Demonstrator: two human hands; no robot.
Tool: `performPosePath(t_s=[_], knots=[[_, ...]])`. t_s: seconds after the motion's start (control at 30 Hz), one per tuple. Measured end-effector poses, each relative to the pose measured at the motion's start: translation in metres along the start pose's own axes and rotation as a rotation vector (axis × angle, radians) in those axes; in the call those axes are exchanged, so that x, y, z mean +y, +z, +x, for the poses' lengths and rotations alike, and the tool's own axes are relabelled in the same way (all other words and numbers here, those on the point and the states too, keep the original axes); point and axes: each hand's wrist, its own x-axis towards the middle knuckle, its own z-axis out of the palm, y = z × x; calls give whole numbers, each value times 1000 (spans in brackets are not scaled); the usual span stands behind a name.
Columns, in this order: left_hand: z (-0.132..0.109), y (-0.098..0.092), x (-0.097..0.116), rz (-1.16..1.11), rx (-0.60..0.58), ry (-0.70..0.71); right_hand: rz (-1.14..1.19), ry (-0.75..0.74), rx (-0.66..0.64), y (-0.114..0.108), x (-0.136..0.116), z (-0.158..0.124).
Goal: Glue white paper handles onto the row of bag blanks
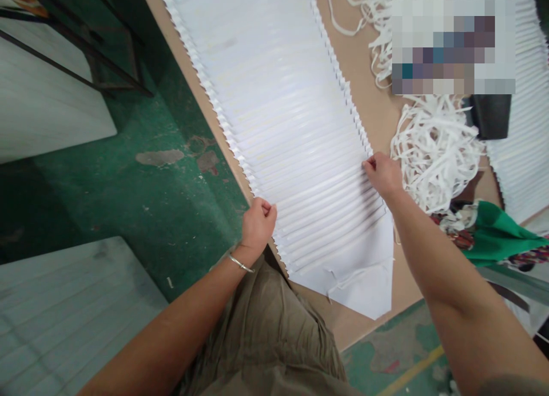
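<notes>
A long pleated white sheet (295, 122) lies across the tabletop, its many narrow folds running from side to side and its edges zigzagged. At its left edge, my left hand (258, 222) is closed in a pinch on a fold. My right hand (383, 172) pinches the opposite edge at about the same fold, a little farther up. The near end of the sheet is flat and pointed, with a thin white strip (358, 276) lying on it. What exactly sits between my fingertips is mostly hidden.
Beneath the sheet is a brown table (358, 327). A tangled heap of white strips (437, 150), a dark block (493, 116) and green cloth (501, 233) are to the right, beside another pleated sheet (523, 173). Pale panels (77, 316) stand over the green floor (171, 213) at left.
</notes>
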Motion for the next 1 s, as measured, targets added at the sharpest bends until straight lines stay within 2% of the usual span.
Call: performPosePath(t_s=[0.1,0.23,0.4,0.53,0.63,0.73,0.8,0.9,0.97,1.0], knots=[[-1,-2,-1,-84,-18,0,-29,99,59,1,10,0],[-8,-13,-7,-276,-70,-29,-15,228,174,-2,41,-2],[-25,-24,-18,-347,-67,-39,-34,117,245,2,69,7],[-36,-25,-17,-403,-107,-44,-22,173,238,7,76,14],[-40,-23,-12,-437,-139,-24,-10,200,275,0,83,2],[-44,-20,-3,-426,-206,35,-48,171,301,-20,84,-36],[-48,-17,9,-393,-272,122,-86,105,220,-39,74,-72],[-63,-8,42,-363,-381,364,-65,-25,-141,-69,34,-131],[-76,0,69,-403,-487,526,74,-155,-393,-86,-3,-164],[-83,3,82,-432,-554,579,184,-218,-475,-94,-20,-176]])
